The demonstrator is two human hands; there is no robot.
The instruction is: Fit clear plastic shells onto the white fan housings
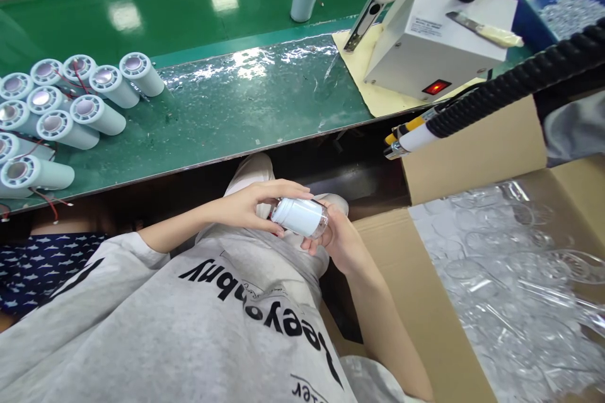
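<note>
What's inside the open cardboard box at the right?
The cardboard box holds many see-through parts, jumbled together. What lies covered beneath the upper ones, including the box's bottom, can't be seen.

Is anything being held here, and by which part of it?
Yes: a pale blue cylinder, held by its two ends, the left hand on one and the right hand on the other, where clear plastic shows.

Looks like a smooth, pale-blue cylinder (301, 216), seemingly cased in a clear plastic shell (324, 223), hard to make out at this size. Lies on its side, slanting slightly downward in view toward the right end. Held in the left hand (253, 204) at one end and the right hand (339, 233) at the other.
</note>
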